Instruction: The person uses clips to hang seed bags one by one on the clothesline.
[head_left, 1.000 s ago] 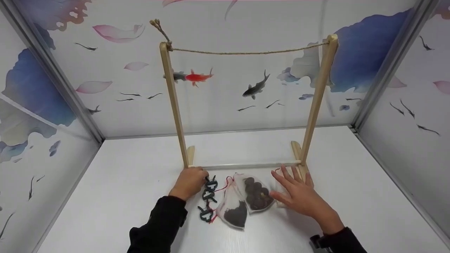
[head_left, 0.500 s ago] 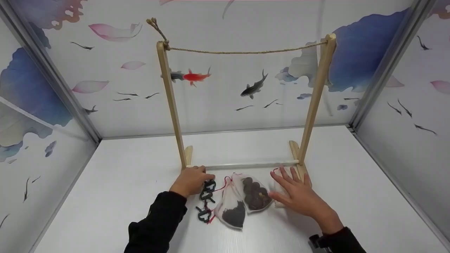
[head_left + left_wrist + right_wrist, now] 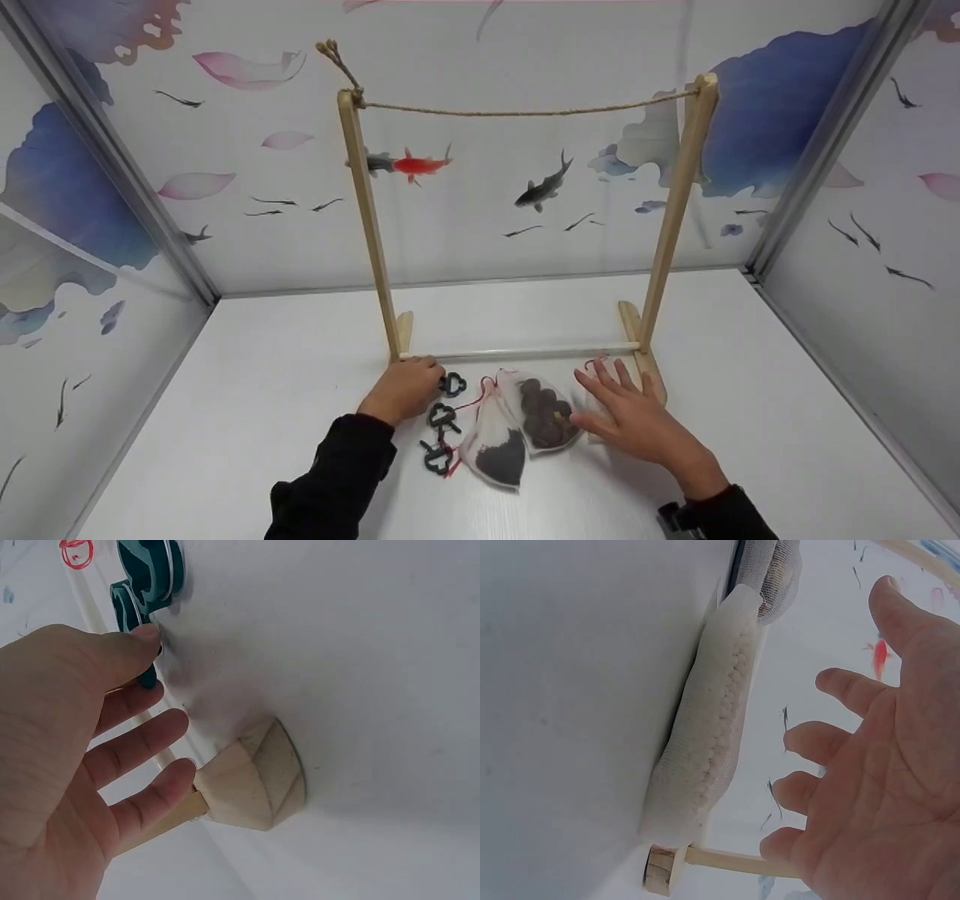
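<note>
In the head view, my left hand (image 3: 405, 390) is at the left foot of a wooden frame. Thumb and forefinger pinch the handle of a dark green plastic clip (image 3: 452, 385), the farthest of three in a row; the left wrist view shows the handle (image 3: 148, 676) between them. The middle clip (image 3: 442, 415) and the nearest clip (image 3: 437, 457) lie on the table. My right hand (image 3: 637, 427), fingers spread, is held over a white mesh bag (image 3: 705, 720) of small pale pieces. That bag is mostly hidden under the hand in the head view.
The wooden frame (image 3: 682, 202) stands behind the hands, a rope (image 3: 525, 113) strung across its top and a pale rod (image 3: 525, 351) low down. Between the hands lie a mesh bag of black grains (image 3: 501, 457) and a mesh bag of brown balls (image 3: 547, 420). Printed walls enclose the table.
My left forefinger was stretched over the clips half a second ago and is now drawn in at the far clip, which has shifted away from the middle one. The right hand stays nearly still.
</note>
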Motion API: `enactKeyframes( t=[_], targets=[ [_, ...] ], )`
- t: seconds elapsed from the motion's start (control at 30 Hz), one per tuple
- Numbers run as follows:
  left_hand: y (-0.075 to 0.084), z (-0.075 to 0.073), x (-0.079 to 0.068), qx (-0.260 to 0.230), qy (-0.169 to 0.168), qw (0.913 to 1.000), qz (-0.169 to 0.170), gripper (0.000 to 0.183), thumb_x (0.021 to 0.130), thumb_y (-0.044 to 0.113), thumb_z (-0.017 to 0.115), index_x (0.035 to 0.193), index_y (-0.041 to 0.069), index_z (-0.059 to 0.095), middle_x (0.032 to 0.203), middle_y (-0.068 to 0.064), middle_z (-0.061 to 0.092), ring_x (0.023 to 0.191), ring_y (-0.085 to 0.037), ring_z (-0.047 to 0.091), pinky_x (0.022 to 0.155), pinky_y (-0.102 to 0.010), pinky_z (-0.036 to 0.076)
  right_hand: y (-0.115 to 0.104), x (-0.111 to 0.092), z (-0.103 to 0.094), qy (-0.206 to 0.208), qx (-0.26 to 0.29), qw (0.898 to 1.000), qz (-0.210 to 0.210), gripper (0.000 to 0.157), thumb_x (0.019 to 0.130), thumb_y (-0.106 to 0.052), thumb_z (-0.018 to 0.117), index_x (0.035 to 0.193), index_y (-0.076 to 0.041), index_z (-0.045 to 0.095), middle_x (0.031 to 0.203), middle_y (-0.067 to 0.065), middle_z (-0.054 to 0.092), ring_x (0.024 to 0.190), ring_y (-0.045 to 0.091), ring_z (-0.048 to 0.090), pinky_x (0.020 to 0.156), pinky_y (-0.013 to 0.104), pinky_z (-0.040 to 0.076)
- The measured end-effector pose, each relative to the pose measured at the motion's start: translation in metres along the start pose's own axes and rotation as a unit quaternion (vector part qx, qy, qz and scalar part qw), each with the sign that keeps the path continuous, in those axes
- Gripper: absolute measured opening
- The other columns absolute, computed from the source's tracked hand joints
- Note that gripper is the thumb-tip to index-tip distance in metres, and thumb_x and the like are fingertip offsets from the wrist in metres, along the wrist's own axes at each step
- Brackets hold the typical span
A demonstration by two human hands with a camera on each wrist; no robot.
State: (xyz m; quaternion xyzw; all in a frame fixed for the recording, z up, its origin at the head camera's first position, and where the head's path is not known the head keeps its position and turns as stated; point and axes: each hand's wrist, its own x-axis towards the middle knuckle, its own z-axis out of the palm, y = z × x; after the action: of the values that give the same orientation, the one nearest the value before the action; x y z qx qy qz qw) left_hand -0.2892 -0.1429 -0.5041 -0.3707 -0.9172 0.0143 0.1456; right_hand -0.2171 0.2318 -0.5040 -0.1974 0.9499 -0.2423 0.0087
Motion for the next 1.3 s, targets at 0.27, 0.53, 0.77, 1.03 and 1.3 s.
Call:
enactKeyframes(
  t=[0.27,0.53,0.77,1.03,1.3],
  targets=[
    [0.006,-0.004,0.005,-0.062,0.039,0.9972,-0.012,0.018,0.092,0.013,0.074,0.103,0.0,0.067,0.09,-0.01,0.062,0.078,-0.026,0.066,0.07,-0.038,0.056,-0.007,0.014,0.002,0.051,0.007,0.998,-0.045,0.07,0.1,-0.051,0.059,0.15,-0.004,0.048,0.155,0.024,0.04,0.145,0.046,0.03,0.116,0.065,0.016],
    [0.03,-0.01,0.019,-0.117,0.088,0.9893,0.005,0.027,0.099,0.015,0.067,0.12,-0.001,0.065,0.107,-0.012,0.064,0.09,-0.024,0.067,0.076,-0.036,0.057,-0.027,0.028,0.003,0.112,0.039,0.99,-0.081,0.059,0.1,-0.041,0.062,0.146,-0.005,0.053,0.14,0.013,0.06,0.126,0.033,0.059,0.106,0.053,0.042],
    [0.064,-0.021,0.029,-0.145,0.149,0.978,0.017,0.033,0.099,0.018,0.067,0.127,0.001,0.064,0.114,-0.01,0.065,0.098,-0.021,0.067,0.085,-0.033,0.055,-0.038,0.033,0.007,0.109,0.179,0.976,-0.061,0.05,0.104,-0.035,0.058,0.144,-0.005,0.055,0.126,0.012,0.068,0.113,0.027,0.068,0.095,0.048,0.052],
    [0.096,-0.027,0.03,-0.152,0.204,0.967,0.015,0.034,0.099,0.019,0.067,0.128,0.003,0.064,0.121,-0.008,0.064,0.108,-0.021,0.065,0.091,-0.032,0.053,-0.044,0.031,0.004,0.095,0.219,0.97,-0.036,0.035,0.105,-0.037,0.055,0.117,-0.008,0.07,0.096,0.002,0.072,0.082,0.025,0.072,0.067,0.029,0.056],
    [0.108,-0.029,0.027,-0.167,0.221,0.9609,0.005,0.042,0.1,0.028,0.067,0.133,0.002,0.062,0.122,-0.007,0.063,0.11,-0.019,0.064,0.092,-0.031,0.053,-0.049,0.025,-0.002,0.076,0.226,0.97,-0.056,0.026,0.106,-0.035,0.055,0.098,-0.016,0.07,0.078,0.001,0.066,0.067,0.019,0.064,0.059,0.027,0.051]
  ],
)
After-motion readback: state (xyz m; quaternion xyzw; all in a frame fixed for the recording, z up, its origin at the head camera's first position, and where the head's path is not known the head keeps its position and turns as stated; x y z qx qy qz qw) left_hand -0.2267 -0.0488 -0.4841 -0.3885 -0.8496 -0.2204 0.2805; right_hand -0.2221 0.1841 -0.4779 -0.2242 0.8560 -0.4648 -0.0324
